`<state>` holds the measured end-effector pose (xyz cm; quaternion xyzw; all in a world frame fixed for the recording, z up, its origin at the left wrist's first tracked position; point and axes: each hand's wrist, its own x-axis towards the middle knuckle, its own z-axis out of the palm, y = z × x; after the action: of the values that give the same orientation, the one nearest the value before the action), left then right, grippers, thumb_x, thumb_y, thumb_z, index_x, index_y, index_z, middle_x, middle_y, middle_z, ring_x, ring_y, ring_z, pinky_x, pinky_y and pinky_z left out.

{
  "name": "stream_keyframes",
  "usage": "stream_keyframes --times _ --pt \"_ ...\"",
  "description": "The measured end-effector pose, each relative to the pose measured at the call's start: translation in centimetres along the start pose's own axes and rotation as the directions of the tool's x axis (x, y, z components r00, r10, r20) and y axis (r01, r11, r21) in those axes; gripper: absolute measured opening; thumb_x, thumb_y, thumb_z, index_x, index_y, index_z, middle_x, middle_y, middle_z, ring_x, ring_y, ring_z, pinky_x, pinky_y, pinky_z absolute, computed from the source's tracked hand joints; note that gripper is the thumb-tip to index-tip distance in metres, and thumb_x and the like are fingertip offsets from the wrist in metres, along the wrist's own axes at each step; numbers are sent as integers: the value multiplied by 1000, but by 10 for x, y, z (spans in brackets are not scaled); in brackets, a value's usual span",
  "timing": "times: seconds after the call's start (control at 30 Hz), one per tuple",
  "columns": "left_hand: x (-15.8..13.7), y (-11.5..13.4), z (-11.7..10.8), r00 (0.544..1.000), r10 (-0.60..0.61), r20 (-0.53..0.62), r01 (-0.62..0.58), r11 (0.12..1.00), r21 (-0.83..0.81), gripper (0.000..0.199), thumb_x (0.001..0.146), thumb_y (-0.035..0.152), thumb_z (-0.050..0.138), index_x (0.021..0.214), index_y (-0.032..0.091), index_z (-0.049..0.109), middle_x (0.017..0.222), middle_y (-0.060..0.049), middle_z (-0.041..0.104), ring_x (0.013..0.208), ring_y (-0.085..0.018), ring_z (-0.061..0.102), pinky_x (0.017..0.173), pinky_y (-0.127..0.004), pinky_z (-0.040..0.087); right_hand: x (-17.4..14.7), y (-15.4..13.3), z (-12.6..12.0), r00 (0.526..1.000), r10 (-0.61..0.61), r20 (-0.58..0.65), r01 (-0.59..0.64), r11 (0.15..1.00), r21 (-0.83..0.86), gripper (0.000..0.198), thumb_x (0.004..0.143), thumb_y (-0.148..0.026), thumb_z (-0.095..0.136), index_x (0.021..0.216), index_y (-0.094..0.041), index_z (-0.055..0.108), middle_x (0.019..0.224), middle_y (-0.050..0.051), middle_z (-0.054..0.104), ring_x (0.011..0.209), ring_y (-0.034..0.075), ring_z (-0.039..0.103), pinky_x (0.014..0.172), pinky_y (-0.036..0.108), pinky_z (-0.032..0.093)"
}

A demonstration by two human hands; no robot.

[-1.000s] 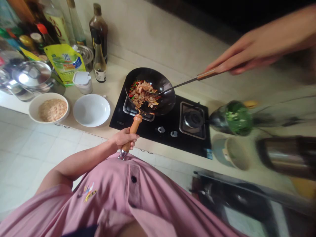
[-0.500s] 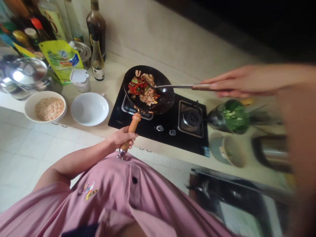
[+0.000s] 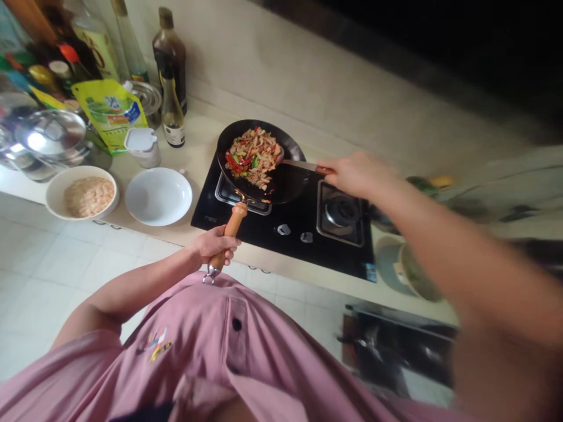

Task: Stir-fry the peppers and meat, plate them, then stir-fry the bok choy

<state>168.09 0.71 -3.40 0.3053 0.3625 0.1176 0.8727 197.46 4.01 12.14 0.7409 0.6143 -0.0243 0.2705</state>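
Observation:
My left hand is closed around the wooden handle of a black wok, which sits over the left burner. Inside the wok, sliced meat with red and green pepper pieces lies heaped toward the far left side. My right hand, slightly blurred, grips the brown handle of a metal spatula. The spatula's head is at the right edge of the food and partly hidden by it.
A white bowl of pale food and a white dish stand left of the black gas stove. Bottles, a yellow pouch and a lidded pot crowd the back left. Bowls stand on the right.
My right hand has moved left and lower, bringing the spatula nearer the wok. The spread-out food is now gathered into one mixed heap. My left hand keeps its hold on the handle.

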Motion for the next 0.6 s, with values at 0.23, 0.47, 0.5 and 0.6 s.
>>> stream_keyframes --times 0.23,0.47,0.5,0.6 --pt "5 1 2 1000 2 -24 -2 1000 3 33 73 11 67 86 20 38 57 8 45 40 -4 40 38 -18 39 -12 33 -19 982 178 -55 -185 966 -182 46 98 -36 35 141 -34 50 128 14 56 101 25 55 72 35 34" --pt "8 -1 2 999 11 -49 -10 1000 20 31 75 13 67 88 19 39 58 7 46 41 -5 42 38 -18 39 8 -4 -18 993 -6 -119 -10 990 -138 49 99 -24 29 141 -36 49 119 16 60 96 24 58 69 32 33" --pt "8 -1 1 999 12 -49 -10 1000 23 30 76 13 66 88 19 39 58 7 47 41 -5 42 38 -18 40 4 -6 -21 993 -21 -119 3 989 -146 48 98 -26 32 141 -37 49 117 16 61 94 23 59 68 32 34" --pt "8 -2 1 999 15 -37 -14 1000 25 31 76 14 68 88 19 39 59 7 47 41 -5 43 39 -18 41 -10 9 -39 996 69 -63 -78 986 -149 42 92 -37 51 133 -41 57 115 11 63 88 21 58 69 31 37"
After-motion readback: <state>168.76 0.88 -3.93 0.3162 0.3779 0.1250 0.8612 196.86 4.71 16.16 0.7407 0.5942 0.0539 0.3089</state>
